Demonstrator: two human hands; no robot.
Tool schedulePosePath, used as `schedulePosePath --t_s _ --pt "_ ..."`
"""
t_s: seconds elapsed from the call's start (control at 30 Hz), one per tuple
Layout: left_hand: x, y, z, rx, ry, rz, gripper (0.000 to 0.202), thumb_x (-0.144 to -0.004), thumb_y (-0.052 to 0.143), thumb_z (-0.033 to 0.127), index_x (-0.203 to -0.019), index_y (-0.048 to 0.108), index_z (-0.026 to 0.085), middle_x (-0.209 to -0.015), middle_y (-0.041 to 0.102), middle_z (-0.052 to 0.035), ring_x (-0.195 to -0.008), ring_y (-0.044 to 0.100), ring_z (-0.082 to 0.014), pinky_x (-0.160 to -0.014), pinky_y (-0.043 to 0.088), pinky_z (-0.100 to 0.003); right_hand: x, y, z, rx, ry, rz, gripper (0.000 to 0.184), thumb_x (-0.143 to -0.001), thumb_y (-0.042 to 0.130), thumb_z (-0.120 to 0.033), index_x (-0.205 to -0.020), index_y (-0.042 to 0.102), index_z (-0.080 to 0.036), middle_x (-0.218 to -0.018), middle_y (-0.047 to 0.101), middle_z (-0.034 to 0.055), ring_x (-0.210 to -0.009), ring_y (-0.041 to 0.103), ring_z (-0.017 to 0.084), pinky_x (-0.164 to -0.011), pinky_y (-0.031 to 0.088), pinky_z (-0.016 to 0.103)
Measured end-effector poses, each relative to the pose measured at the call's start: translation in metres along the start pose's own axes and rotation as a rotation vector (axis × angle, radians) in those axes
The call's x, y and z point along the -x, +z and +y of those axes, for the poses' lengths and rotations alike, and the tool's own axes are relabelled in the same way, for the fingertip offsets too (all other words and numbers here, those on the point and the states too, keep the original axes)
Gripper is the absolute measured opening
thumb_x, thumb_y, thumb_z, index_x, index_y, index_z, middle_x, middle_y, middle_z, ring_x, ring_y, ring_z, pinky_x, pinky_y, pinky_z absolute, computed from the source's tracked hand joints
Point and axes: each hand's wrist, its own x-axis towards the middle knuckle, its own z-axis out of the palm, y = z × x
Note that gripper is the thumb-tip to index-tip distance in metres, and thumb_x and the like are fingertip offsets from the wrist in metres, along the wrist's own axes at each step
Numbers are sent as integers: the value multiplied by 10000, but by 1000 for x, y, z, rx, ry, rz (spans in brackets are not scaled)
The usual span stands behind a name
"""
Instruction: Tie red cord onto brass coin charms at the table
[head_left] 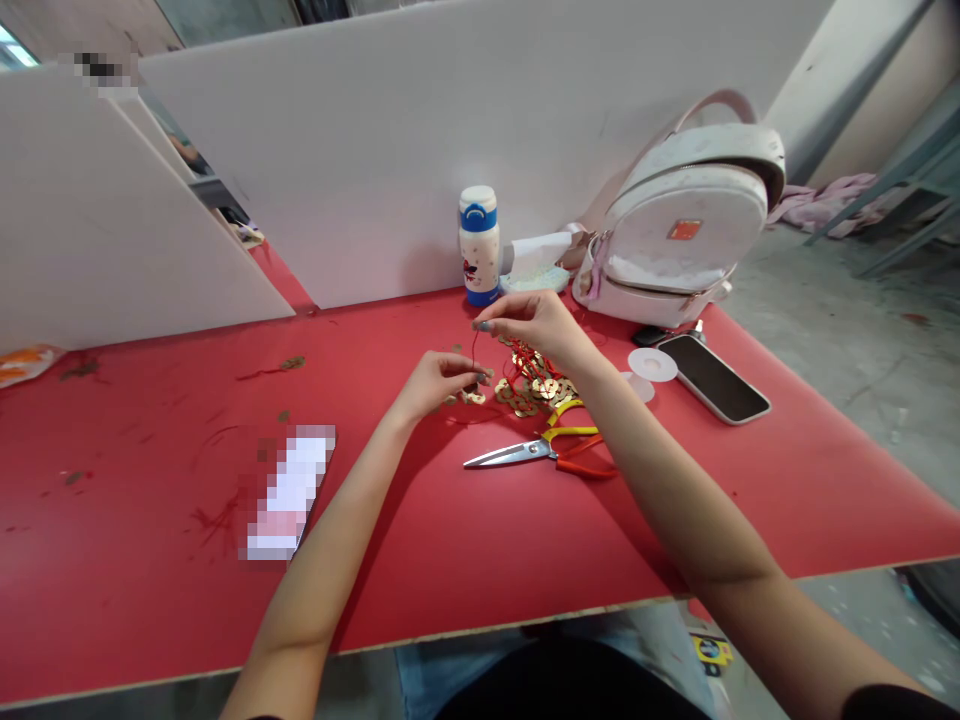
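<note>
My right hand pinches the upper end of a thin red cord between thumb and fingertips. Lower and to its left, my left hand is closed at the cord's lower end. Gold-coloured coins show at and just under the left fingertips; the fingers partly hide how they are held. Beside the hands lies a heap of gold coins tangled with red cords. Scissors with yellow and red handles rest in front of the heap, blades pointing left, partly behind my right forearm.
A white-and-blue bottle and a pale backpack stand by the white partition. At right lie a dark-screened phone and a white disc. A blurred-out rectangular object lies left of my forearm. Coins lie scattered on the red table.
</note>
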Motion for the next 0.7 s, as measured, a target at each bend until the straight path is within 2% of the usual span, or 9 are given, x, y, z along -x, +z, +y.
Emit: schedulePosePath --t_s 0.07,0.17,0.23,0.3,0.4,0.5,0.57,0.7 --pt "1 1 3 -65 26 -56 206 -744 696 315 -834 796 159 -715 756 -100 -653 687 -202 -556 496 -258 1 0 -6 -19 -22 27 201 -754 753 -339 -844 768 -160 -836 740 50 -755 642 160 -713 530 282" --pt "2 -3 9 -176 53 -165 219 -747 669 287 -894 797 187 -823 776 -98 -749 703 -217 -640 517 -279 1 -1 -8 -58 -65 55 204 -764 751 -357 -834 762 -165 -844 737 43 -754 638 154 -703 524 272" --pt "4 -14 10 -263 52 -204 245 -698 691 248 -919 792 216 -914 780 -94 -829 709 -232 -685 521 -284 0 -2 -7 -65 -78 55 209 -768 751 -367 -830 756 -167 -843 737 39 -764 640 156 -710 523 273" --pt "7 -32 7 -392 28 -162 247 -640 722 221 -876 790 236 -919 777 -90 -850 705 -245 -677 511 -279 0 -3 -6 -62 -78 53 223 -771 752 -381 -828 749 -166 -852 738 39 -784 646 161 -727 524 279" --pt "10 -60 -5 -777 -200 -79 126 -507 769 141 -555 719 246 -603 710 -54 -654 675 -242 -593 458 -273 -1 -5 -6 -41 -74 53 244 -776 751 -400 -833 745 -162 -871 735 45 -818 652 168 -750 522 287" --pt "10 -77 -19 -861 -259 -25 304 -377 796 67 -335 542 229 -350 501 -15 -584 648 -268 -576 432 -290 -2 -4 -7 -21 -79 38 254 -789 744 -405 -848 746 -158 -856 726 48 -825 654 171 -744 520 286" --pt "7 -78 -25 -869 -261 11 365 -343 797 57 -296 475 223 -315 442 -3 -575 640 -274 -580 430 -297 -2 -2 -7 -21 -78 31 247 -799 736 -396 -858 746 -157 -862 724 49 -823 653 167 -738 523 281" --pt "3 -68 -29 -842 -259 36 376 -362 764 14 -289 457 218 -321 458 -21 -589 643 -288 -604 435 -316 -1 3 -7 -32 -74 4 216 -788 743 -358 -866 751 -157 -863 729 49 -770 643 146 -718 531 269"
